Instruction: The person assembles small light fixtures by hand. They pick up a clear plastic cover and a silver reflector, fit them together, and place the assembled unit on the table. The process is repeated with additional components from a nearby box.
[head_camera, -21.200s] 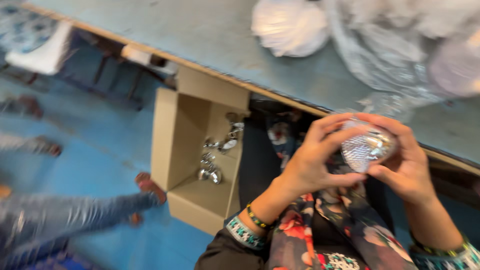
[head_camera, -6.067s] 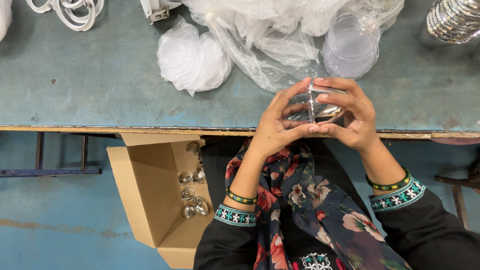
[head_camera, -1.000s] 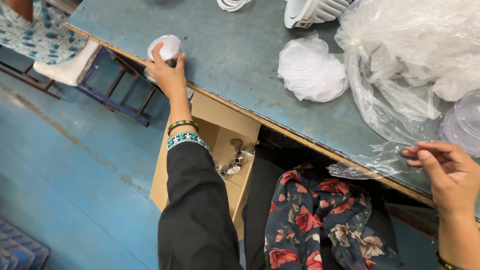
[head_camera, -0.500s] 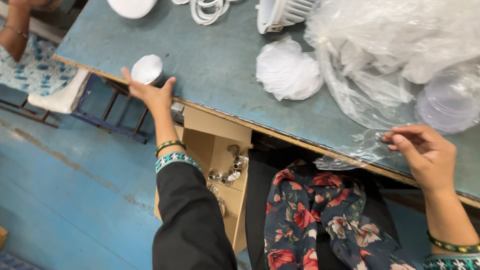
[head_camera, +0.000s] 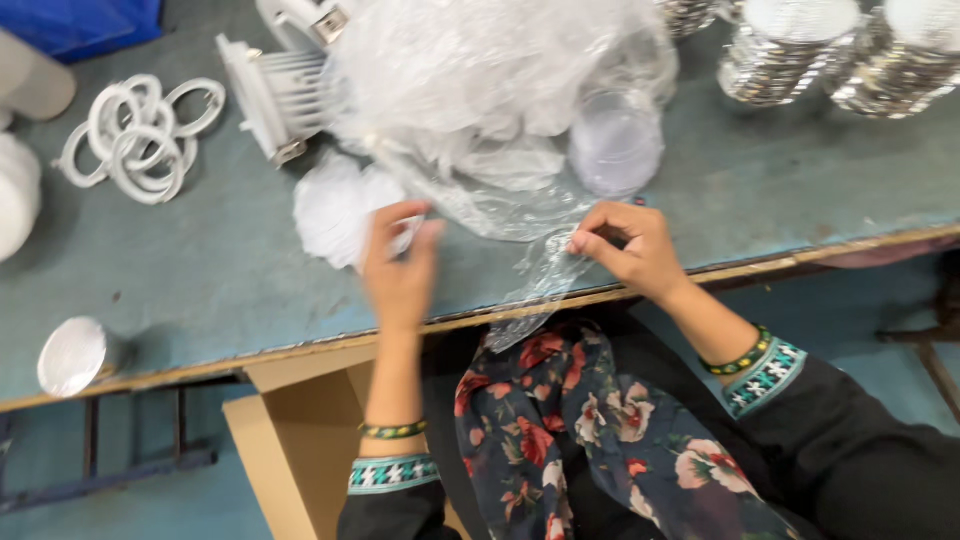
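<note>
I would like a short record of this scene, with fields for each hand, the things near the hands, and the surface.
left hand: fingers spread, reaching onto a stack of thin white round discs; blurred, grip unclear
right hand: pinching the edge of a crumpled clear plastic bag near the table edge
inside bag: clear round plastic lids
far left edge: small round silver-topped cup
back left: white plastic rings, white finned housing
back right: stacks of shiny silver reflector cups
surface: worn grey-blue table
below table: open brown cardboard box
</note>
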